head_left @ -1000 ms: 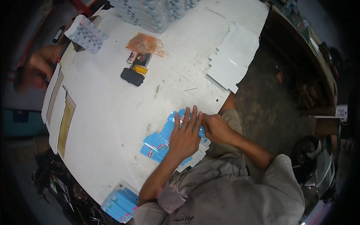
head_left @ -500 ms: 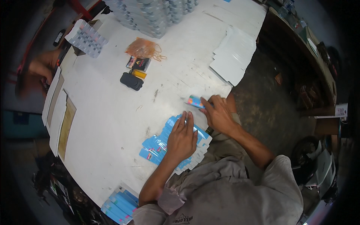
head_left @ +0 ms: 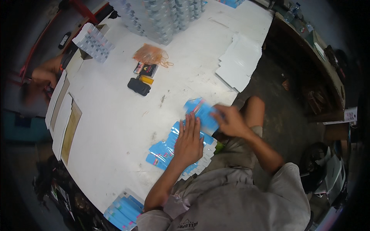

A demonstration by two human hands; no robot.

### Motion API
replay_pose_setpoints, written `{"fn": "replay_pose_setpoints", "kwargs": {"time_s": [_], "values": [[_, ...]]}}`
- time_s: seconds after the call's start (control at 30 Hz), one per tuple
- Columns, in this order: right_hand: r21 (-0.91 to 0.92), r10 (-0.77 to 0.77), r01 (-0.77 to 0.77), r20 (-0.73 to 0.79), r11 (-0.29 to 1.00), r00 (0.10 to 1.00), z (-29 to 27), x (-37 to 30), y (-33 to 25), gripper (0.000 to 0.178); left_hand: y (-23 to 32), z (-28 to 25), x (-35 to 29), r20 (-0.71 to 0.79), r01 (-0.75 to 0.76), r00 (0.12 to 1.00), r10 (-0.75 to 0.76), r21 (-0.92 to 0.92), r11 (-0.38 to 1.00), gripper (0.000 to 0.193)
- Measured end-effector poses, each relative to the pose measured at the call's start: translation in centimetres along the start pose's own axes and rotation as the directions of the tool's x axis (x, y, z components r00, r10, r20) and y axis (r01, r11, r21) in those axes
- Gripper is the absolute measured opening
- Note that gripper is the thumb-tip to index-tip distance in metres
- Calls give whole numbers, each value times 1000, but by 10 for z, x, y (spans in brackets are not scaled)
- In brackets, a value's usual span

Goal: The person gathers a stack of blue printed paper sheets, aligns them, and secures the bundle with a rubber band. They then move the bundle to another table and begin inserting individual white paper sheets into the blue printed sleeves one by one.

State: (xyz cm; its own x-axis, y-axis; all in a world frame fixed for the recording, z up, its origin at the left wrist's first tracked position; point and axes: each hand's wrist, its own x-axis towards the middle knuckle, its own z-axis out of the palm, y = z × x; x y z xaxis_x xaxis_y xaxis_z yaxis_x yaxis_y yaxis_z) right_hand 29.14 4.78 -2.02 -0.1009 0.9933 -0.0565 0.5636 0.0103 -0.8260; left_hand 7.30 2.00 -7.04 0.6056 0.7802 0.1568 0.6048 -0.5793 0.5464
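Flat blue printed carton blanks (head_left: 163, 148) lie in a fanned pile at the table's near edge, their white tabs toward my lap. On this pile my left hand (head_left: 189, 142) rests flat, fingers stretched out and pointing away from me. Just beyond its fingertips is a single blue carton blank (head_left: 200, 109), tilted and smeared by motion. My right hand (head_left: 231, 120) grips this blank by its right side; the fingers are blurred and partly bent.
Tall stacks of grey-white blanks (head_left: 148, 19) stand at the far side. Mid-table lie an orange bag (head_left: 148, 54), a black case (head_left: 138, 87) and a yellow lighter (head_left: 146, 79). White sheets (head_left: 239, 63) sit far right, more blue cartons (head_left: 123, 211) near left. Another person's arm (head_left: 44, 79) shows at left.
The blue piece at my right hand looked narrow and curled before; now it shows as a wider panel, closer to my left fingertips. My left hand stays on the pile. The view shifted slightly.
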Motion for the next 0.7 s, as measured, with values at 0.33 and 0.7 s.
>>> {"fn": "replay_pose_setpoints", "kwargs": {"time_s": [0.33,0.7], "values": [[120,-157,134,216,984,964,38,-10,20,21,6,-5,3,169,4,985,-33,168,986,79],[-426,-266,92,-369,900,890,-31,49,62,37,-3,-9,11,144,-40,989,31,58,997,69]]}}
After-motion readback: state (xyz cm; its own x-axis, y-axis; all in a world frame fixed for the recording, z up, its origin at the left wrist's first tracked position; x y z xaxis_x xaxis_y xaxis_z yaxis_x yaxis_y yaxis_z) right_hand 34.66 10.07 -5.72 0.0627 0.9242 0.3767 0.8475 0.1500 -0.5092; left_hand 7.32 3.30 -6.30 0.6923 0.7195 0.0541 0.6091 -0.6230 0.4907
